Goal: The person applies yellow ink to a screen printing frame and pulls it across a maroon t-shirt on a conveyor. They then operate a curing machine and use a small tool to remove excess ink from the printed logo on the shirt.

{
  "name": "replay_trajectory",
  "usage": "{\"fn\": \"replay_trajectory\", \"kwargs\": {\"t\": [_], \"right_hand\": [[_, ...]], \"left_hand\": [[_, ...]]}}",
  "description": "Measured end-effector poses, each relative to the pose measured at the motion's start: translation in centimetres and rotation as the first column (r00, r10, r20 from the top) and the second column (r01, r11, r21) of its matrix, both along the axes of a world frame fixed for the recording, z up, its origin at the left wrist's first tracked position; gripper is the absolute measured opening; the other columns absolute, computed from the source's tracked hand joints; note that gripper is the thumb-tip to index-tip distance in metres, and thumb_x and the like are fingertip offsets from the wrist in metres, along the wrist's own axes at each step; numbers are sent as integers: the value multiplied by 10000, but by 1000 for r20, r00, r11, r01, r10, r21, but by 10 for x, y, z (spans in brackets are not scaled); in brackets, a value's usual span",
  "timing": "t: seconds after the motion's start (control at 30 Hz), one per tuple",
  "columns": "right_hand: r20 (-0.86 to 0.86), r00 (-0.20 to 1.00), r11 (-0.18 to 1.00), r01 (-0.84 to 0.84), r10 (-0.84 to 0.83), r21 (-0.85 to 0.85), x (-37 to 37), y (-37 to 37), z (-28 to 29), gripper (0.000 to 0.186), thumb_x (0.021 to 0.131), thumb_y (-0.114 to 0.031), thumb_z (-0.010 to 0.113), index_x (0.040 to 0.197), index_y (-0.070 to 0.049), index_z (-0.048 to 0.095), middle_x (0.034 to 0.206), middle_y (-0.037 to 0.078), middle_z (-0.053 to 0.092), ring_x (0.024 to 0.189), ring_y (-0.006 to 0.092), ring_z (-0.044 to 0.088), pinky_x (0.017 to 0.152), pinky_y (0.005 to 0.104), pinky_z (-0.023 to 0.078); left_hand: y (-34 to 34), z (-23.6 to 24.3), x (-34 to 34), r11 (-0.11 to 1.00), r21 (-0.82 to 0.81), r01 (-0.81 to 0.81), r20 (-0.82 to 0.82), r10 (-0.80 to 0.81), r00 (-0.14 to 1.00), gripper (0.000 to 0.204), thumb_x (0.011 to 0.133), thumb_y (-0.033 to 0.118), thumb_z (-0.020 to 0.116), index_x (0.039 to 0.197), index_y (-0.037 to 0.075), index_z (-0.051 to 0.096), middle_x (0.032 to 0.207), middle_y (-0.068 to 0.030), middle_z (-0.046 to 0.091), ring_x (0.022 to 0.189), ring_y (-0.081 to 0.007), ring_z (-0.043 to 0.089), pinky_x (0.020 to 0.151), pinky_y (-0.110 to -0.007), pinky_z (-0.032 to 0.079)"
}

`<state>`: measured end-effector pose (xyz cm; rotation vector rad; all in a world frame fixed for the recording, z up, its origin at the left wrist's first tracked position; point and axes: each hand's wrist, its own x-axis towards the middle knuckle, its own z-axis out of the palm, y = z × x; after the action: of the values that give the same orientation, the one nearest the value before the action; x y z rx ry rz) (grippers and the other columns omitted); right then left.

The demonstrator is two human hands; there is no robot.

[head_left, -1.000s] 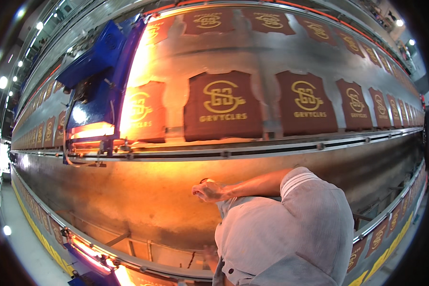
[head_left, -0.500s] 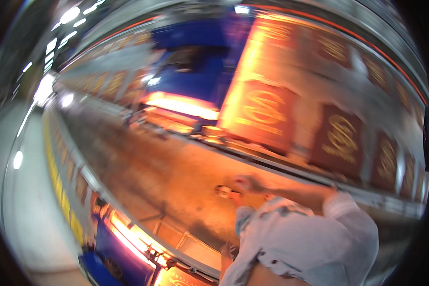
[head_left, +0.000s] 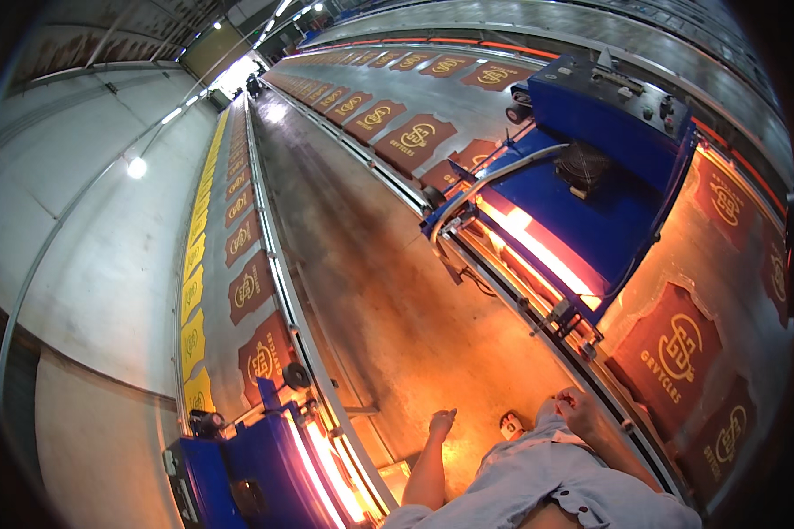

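My left hand [head_left: 442,424] is held over the aisle floor with its fingers curled in, and I see nothing in it. My right hand [head_left: 576,411] is in front of my body near the right-hand table, its fingers bent together; whatever may be in them is too small to make out. Neither hand touches a machine. Closest to the right hand is a dark red printed cloth panel [head_left: 667,357] on the table. Left of my left hand stands a blue heater [head_left: 269,472] with glowing bars. A larger blue heater [head_left: 582,189] straddles the right table, its long element glowing orange.
A long printing table [head_left: 313,58] runs away on the right, with rows of red panels. Along the left wall, a narrower table [head_left: 223,304] carries red and yellow panels. Between them lies the aisle floor [head_left: 370,291], lit orange. Metal rails edge both tables; a hose [head_left: 503,172] loops over the right heater.
My view has swung toward the right and steadied from a blur. The right heater now appears farther right, and both hands appear lower, the right one farther right.
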<state>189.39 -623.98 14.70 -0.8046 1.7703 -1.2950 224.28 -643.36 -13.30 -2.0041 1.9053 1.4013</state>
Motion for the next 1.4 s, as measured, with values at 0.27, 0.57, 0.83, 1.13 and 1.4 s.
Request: {"fn": "replay_trajectory", "kwargs": {"t": [0.27,0.57,0.83,1.13,1.4], "right_hand": [[14,999,974,37,-34,-224,-63,-154,19,71,885,0,564,910,53,605,705,86,632,653,126,627,585,255,498],[-44,991,940,102,-123,-326,-153,-317,67,103,887,-17,559,937,46,623,763,83,655,689,143,646,618,253,510],[93,901,872,433,-423,-228,-150,-316,34,100,887,-33,557,946,33,605,754,65,630,647,132,627,597,257,518],[144,801,796,597,-582,-104,-98,-305,7,64,921,-33,538,964,-3,575,774,43,620,612,80,581,539,210,475],[-8,929,921,364,-369,-141,-68,-340,14,101,925,-25,532,994,27,584,806,64,620,668,111,600,599,236,507]], "left_hand": [[-29,-12,48,820,428,-380,47,400,915,461,917,401,608,1129,-5,652,994,-122,724,843,-200,686,767,-349,534],[-52,39,102,621,412,-667,243,631,737,493,892,349,681,1164,-56,608,1003,-157,707,842,-266,685,729,-366,558],[-193,-8,78,819,422,-390,161,356,921,491,889,422,663,1128,-7,640,938,-131,718,797,-239,683,653,-328,538],[-474,232,-187,720,-476,506,-18,-582,813,588,869,416,677,1309,46,550,1209,-165,645,1133,-333,598,964,-408,462],[-371,481,-450,-400,-915,40,401,-901,163,173,786,213,681,744,128,536,763,-38,515,781,-254,511,753,-339,429]]}}
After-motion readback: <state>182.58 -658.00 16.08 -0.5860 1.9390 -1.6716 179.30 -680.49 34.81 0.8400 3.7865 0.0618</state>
